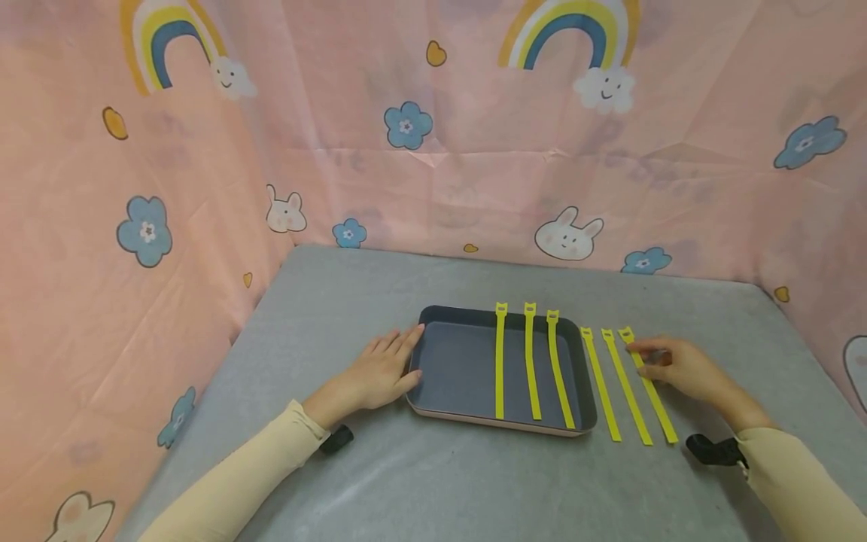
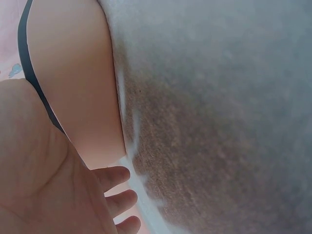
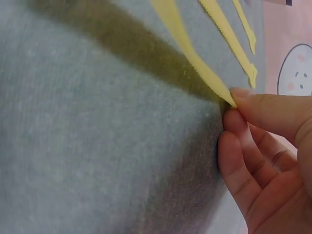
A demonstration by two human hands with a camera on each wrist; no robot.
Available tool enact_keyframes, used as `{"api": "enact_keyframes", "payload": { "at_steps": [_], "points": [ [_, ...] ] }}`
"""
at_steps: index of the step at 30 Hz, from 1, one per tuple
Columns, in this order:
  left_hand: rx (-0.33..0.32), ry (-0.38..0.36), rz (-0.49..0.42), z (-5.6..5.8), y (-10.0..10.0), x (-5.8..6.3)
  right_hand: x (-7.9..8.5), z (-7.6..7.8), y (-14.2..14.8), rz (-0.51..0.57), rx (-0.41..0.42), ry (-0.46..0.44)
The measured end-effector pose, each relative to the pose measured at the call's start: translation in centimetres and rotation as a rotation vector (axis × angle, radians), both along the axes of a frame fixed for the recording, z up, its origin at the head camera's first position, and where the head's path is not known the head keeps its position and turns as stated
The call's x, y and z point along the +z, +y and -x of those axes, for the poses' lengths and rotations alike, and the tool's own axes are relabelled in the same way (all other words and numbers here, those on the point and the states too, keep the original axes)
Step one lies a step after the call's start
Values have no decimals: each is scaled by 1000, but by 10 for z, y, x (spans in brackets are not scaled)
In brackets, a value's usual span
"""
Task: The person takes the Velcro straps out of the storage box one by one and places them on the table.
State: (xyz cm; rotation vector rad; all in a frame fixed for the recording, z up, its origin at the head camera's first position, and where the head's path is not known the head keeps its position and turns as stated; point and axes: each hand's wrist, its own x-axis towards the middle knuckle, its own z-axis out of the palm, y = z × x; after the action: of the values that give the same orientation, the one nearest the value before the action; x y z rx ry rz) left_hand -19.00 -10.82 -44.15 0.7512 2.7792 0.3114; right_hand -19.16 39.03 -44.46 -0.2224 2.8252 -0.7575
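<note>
My left hand (image 1: 379, 369) rests with fairly straight fingers and thumb against the left side of a shallow baking tray (image 1: 447, 369), dark inside. In the left wrist view the tray's outer wall (image 2: 73, 73) looks peach-coloured beside the palm. Three yellow hook-and-loop cable ties (image 1: 500, 361) lie lengthwise over the tray's right half, their slotted heads at the far rim. Three more lie in a row on the table to its right. Of these, the rightmost cable tie (image 1: 655, 395) is pinched near its head between thumb and forefinger of my right hand (image 1: 694, 369).
A grey cloth (image 1: 433, 489) covers the table. Pink fabric (image 1: 460, 188) printed with rainbows, rabbits and flowers hangs behind it and at both sides. A black strap piece (image 1: 714, 449) sits under my right wrist, another (image 1: 336, 439) under the left.
</note>
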Motion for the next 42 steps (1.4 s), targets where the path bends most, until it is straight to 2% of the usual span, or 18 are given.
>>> {"api": "enact_keyframes", "payload": {
  "at_steps": [12, 17, 22, 28, 31, 38, 42],
  "points": [
    [-11, 19, -20, -2, 0, 2, -1, -2, 3, 33, 3, -4],
    [-8, 16, -19, -2, 1, 2, 0, -3, 4, 54, -30, -3],
    [-7, 17, -19, -1, 1, 1, 11, -3, -1, 31, -66, 8],
    [-8, 10, -19, -1, 1, 1, 35, -4, -22, 61, -71, 117],
    [-7, 7, -18, -1, 0, 1, 44, -4, -35, 89, -81, 139],
    [-1, 1, -25, -1, 0, 0, 51, -3, -72, 200, -61, 192],
    [0, -4, -25, -1, 0, -1, 54, -4, -93, 265, -38, 189]
  ]
}}
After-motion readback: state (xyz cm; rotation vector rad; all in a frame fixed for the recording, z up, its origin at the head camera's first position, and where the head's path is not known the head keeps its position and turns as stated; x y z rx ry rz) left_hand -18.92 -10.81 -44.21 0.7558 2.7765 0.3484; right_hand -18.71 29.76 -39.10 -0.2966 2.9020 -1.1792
